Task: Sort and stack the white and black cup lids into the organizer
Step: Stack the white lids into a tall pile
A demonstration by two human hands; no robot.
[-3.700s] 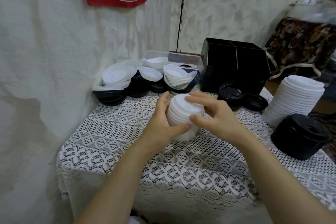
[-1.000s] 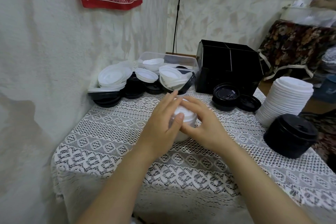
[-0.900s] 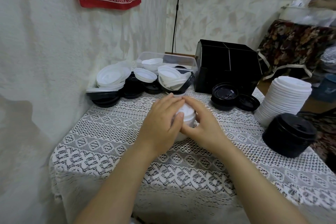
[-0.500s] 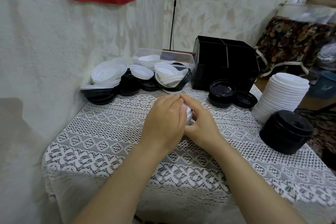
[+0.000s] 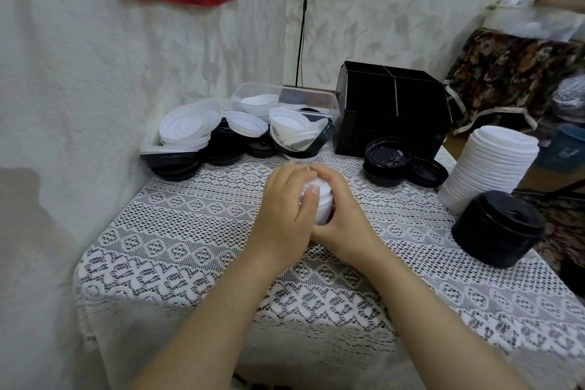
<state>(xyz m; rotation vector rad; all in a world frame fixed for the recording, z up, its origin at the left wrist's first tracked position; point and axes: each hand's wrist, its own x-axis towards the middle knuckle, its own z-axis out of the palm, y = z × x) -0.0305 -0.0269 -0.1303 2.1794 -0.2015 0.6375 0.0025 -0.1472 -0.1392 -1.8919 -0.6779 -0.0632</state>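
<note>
Enclosed stack of white plastic cup lids (image 5: 321,204).
It is gripped between the curled fingers of the left hand (image 5: 285,215) and the right hand (image 5: 343,220).

Both hands (image 5: 313,209) cover most of the white lid stack (image 5: 322,199).

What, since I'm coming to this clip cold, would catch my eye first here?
Centre of the white lace tablecloth, the left hand and right hand cup a short stack of white plastic cup lids between them. At the right edge stands a tall stack of white plastic lids, a squat stack of black plastic lids in front. Behind sits a black divided organizer box beside a jumbled heap of white and black lids.
</note>
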